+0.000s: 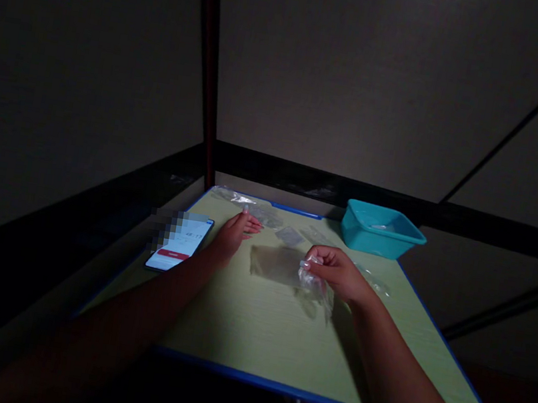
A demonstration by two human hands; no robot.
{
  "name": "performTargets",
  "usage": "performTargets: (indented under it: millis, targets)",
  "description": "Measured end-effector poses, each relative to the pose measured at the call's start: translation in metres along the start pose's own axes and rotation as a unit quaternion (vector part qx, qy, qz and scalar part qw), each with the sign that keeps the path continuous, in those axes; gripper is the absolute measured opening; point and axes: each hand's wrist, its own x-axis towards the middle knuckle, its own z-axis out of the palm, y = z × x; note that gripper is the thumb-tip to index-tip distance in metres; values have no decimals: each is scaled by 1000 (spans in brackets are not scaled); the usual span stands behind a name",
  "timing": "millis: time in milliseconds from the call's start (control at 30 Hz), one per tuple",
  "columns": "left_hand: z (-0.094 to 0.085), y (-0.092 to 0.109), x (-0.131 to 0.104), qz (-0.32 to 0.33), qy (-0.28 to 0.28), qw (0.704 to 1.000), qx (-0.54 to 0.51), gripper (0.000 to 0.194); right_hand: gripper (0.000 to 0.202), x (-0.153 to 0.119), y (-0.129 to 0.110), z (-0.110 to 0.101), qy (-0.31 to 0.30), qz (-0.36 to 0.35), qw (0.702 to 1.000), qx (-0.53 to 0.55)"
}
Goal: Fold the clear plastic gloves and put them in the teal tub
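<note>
My right hand (332, 270) pinches a crumpled clear plastic bag (319, 290) just above the table, its loose lower end hanging toward me. To the left of these fingers is a flat, brownish see-through sheet (272, 265); whether it belongs to the bag I cannot tell. My left hand (235, 231) holds nothing, its fingers apart and pointing right, over the table's left half. Beyond it lie more clear plastic pieces (264, 214), and a small greyish square packet (289, 235) rests between the two hands, farther back.
A pale table (239, 332) with a blue rim stands against the walls. On it are a turquoise basin (377, 239) at back right, a lit phone (181, 246) at left by my forearm, and clear plastic (373, 281) behind my right wrist. The light is dim.
</note>
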Motion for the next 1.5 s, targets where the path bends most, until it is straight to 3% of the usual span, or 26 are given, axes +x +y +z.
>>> performTargets:
  millis: [167, 267, 367, 500, 633, 833, 933, 1033, 1067, 1133, 1267, 1367, 1500]
  targets:
    - [6, 6, -12, 115, -177, 975, 66, 44, 38, 1, 8, 3, -39, 12, 999, 30]
    - [4, 4, -16, 60, -287, 951, 94, 36, 37, 3, 9, 5, -57, 22, 998, 18]
    - [0, -1, -15, 1, -338, 931, 139, 31, 37, 4, 9, 4, -59, 42, 997, -19]
    - [-5, -5, -11, -31, -329, 922, 202, 28, 30, 5, 12, 0, -69, 86, 990, -92]
    - [-8, -6, -7, 4, -333, 913, 237, 24, 19, 7, 18, -2, -41, 115, 981, -150]
    - [-14, -5, -5, 20, -338, 897, 284, 22, 9, 8, 22, 0, -26, 100, 975, -196]
    - [-13, -1, -7, 65, -250, 900, 352, 21, 3, 9, 24, 2, -22, 67, 971, -229]
    - [-3, 3, -19, 197, -122, 875, 426, 28, 3, 10, 26, 4, -19, 43, 962, -268]
    - [2, 4, -25, 236, -126, 863, 430, 35, 4, 11, 27, 5, -17, 39, 959, -281]
    - [13, 5, -38, 279, -192, 841, 422, 50, 5, 11, 28, 6, -11, 28, 951, -307]
    - [28, -2, -57, 257, -323, 778, 474, 61, 8, 12, 29, 5, -19, -4, 943, -332]
    - [29, -9, -58, 246, -340, 757, 501, 59, 11, 11, 27, 3, -21, 3, 943, -333]
    - [25, -14, -55, 223, -350, 752, 512, 58, 14, 10, 23, 0, -15, 41, 937, -347]
